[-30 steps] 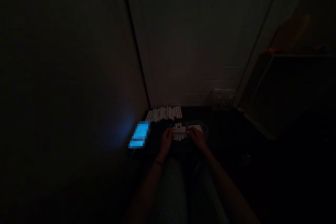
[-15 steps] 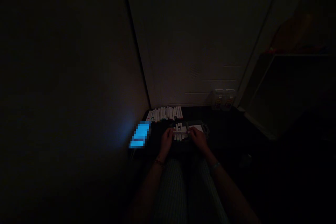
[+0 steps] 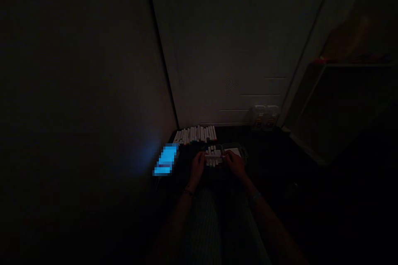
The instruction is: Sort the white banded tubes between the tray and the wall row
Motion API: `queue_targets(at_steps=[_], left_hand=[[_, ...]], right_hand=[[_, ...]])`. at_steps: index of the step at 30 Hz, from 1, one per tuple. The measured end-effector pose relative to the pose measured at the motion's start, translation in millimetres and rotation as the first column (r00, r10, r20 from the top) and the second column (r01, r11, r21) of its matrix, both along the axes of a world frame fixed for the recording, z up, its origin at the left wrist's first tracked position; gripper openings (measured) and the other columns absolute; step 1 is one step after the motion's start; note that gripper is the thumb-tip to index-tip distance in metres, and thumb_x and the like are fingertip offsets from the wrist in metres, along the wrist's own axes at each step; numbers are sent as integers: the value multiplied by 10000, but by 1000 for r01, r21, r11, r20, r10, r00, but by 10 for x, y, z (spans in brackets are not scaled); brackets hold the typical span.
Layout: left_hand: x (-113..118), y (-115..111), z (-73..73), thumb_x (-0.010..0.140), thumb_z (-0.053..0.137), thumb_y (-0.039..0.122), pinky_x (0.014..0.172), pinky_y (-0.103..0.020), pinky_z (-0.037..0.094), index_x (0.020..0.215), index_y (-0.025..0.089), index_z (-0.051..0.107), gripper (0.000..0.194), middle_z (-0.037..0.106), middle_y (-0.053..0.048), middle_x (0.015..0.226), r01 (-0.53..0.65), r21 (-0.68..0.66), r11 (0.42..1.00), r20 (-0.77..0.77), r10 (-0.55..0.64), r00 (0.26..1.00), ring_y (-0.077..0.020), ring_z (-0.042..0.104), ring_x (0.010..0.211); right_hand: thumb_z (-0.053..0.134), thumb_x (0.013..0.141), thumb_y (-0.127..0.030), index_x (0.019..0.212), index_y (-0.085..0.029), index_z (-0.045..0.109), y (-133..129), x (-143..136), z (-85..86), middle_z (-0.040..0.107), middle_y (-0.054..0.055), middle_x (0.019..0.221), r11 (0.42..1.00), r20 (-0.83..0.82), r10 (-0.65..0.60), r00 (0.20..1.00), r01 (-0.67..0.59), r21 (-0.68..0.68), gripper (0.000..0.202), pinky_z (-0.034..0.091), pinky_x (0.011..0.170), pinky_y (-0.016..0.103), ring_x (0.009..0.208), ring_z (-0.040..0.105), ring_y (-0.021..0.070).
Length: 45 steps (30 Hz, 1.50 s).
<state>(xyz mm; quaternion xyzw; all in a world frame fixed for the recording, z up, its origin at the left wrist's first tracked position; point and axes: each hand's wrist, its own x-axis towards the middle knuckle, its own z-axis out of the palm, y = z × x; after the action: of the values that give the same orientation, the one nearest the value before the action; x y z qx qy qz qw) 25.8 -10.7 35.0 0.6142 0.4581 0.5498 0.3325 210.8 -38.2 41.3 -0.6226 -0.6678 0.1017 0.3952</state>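
Dimly lit corner: a dark desk (image 3: 236,133) stands against a pale wall (image 3: 211,49). At centre, a slim white marker (image 3: 213,156) is held crosswise between the two hands, over an open case (image 3: 245,151). The grip of the left hand (image 3: 197,161) is closed on its left end, that of the right hand (image 3: 235,162) on its right end; finger detail is lost in shadow. Beneath it, shorter white markers (image 3: 213,162) lie side by side, near to far; a white sheet (image 3: 232,150) occupies the case's right part. Far left, a row of markers (image 3: 195,134); near left, a bright blue pixelated rectangle (image 3: 166,159). Far right, two clear containers (image 3: 270,118) stand by the wall. Nearest, legs in ribbed cloth (image 3: 205,219).
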Motion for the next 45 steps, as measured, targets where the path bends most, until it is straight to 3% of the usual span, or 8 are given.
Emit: queue_targets(at_steps=[5, 11, 26, 45], left_hand=[[-8, 19, -26, 791, 388, 389, 646, -224, 404, 783, 166, 565, 285, 559, 0, 686, 3, -18, 1000, -16, -3, 1000, -127, 510, 671], [-4, 29, -46, 795, 383, 382, 713, -244, 406, 829, 171, 565, 281, 587, -19, 797, 0, -2, 1000, -10, 0, 1000, -144, 528, 767], [2, -22, 30, 791, 387, 399, 663, -225, 404, 817, 160, 571, 303, 584, -12, 736, -1, -26, 1000, -33, 0, 999, -135, 524, 707], [-19, 40, -65, 798, 384, 373, 736, -244, 408, 860, 161, 567, 286, 598, -30, 835, -3, 6, 1000, -30, 3, 1000, -142, 535, 792]], right_hand=[[315, 829, -292, 933, -235, 572, 0, -1, 0, 618, -6, 784, 1000, -1, -1, 1000, 1, -19, 283, 316, 580, 192, 702, 533, 126], [320, 831, -285, 930, -237, 568, -5, -3, 4, 617, -6, 799, 1000, 6, -1, 1000, 1, -6, 272, 315, 587, 191, 722, 536, 124], [324, 826, -300, 932, -228, 575, 15, 5, -31, 618, -2, 791, 1000, -21, 17, 1000, -18, -11, 281, 314, 576, 192, 701, 528, 125], [320, 828, -291, 918, -234, 577, 34, 11, -63, 613, -8, 773, 1000, -13, 10, 1000, -10, 24, 278, 303, 565, 193, 686, 529, 119]])
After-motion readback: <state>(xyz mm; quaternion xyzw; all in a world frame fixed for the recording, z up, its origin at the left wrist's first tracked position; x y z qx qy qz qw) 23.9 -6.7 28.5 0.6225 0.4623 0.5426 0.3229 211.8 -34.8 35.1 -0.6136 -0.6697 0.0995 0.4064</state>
